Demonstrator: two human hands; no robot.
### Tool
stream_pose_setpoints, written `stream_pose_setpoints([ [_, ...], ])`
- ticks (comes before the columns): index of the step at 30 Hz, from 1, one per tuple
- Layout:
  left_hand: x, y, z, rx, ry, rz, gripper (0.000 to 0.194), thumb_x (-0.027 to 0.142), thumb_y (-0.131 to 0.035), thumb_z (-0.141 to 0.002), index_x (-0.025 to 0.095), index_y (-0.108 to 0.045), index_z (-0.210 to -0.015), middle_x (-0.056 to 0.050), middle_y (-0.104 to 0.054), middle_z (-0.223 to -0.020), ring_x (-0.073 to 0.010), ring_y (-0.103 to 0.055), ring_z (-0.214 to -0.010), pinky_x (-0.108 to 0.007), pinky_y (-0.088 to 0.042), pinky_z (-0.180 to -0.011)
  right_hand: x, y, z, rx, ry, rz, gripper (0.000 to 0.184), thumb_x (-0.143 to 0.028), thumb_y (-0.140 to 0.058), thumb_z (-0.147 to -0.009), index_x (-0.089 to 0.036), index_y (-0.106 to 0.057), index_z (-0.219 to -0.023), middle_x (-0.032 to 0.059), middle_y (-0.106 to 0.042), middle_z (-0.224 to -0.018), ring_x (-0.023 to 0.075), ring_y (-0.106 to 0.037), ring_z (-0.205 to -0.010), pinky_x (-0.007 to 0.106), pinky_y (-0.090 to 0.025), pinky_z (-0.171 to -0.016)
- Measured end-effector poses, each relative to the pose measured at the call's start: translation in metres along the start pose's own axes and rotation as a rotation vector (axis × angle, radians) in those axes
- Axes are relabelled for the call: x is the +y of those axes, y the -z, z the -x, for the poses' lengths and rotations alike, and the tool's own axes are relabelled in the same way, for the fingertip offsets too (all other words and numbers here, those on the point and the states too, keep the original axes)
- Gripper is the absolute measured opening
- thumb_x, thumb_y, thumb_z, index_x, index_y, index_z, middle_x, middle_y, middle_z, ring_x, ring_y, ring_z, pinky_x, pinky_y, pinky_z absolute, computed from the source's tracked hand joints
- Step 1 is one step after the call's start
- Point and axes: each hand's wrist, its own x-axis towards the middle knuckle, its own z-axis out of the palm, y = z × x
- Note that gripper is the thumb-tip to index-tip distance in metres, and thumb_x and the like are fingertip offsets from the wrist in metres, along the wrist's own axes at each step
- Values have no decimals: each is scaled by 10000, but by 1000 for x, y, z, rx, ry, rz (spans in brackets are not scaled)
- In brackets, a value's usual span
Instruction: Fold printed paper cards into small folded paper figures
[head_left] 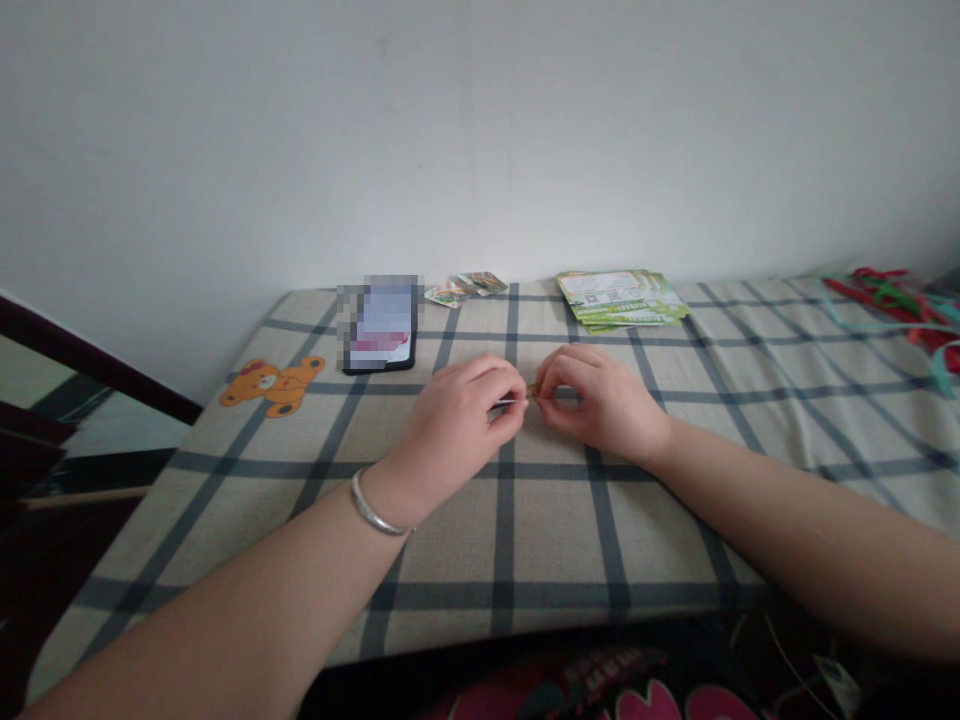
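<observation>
Both hands meet above the checked tablecloth [555,540], fingertips almost touching. My left hand [469,410], with a silver bangle on its wrist, is closed in a pinch; a thin pale sliver shows between its thumb and fingers. My right hand [607,405] pinches a small yellowish piece [533,390] at the gap between the two hands. Most of what they hold is covered by the fingers, and its kind cannot be made out.
A phone [386,325] lies at the back left, beside small printed packets [448,293]. Printed green cards [622,298] are piled near the wall. An orange bear cutout [274,387] is at the left. Coloured ribbons [911,305] lie far right.
</observation>
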Motion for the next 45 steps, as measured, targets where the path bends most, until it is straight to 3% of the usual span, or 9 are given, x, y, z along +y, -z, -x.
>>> stream_pose_setpoints([
  [11, 1, 1, 0, -17, 51, -55, 86, 122, -568, -852, 192, -559, -802, 10, -624, -797, -151, -573, -774, -299, -435, -737, 2, -5, 4, -8, -192, -193, 170, -177, -644, -780, -193, -571, -933, 0, -653, -791, 114, -619, -666, 231, -480, -601],
  [22, 0, 0, 1, -45, 85, -30, 65, 163, -635, -834, 198, -588, -863, 11, -653, -838, -153, -601, -776, -281, -436, -697, 0, -2, 2, -13, -67, -153, 40, -145, -626, -790, -166, -646, -818, 12, -645, -764, 104, -595, -669, 214, -448, -598],
  [28, -1, 0, 1, -66, 80, -40, 11, 199, -629, -859, 206, -624, -866, 20, -680, -852, -155, -618, -797, -289, -432, -732, -1, -1, 2, -32, -91, -178, 48, -150, -608, -795, -166, -629, -834, 11, -630, -784, 103, -592, -682, 216, -454, -616],
  [36, -1, 0, 2, -95, 170, -70, 53, 260, -610, -878, 221, -645, -889, 18, -696, -811, -170, -628, -761, -295, -434, -710, -2, 1, 2, -112, -153, -117, 65, -191, -581, -838, -164, -638, -851, 17, -615, -776, 109, -566, -663, 225, -420, -589],
  [45, 0, 3, 2, -75, 195, -73, 59, 263, -618, -864, 214, -644, -847, 23, -692, -766, -148, -617, -696, -264, -400, -638, -1, 3, 3, -40, -117, -115, 29, -174, -579, -843, -170, -606, -831, 19, -611, -780, 119, -554, -678, 235, -409, -597],
])
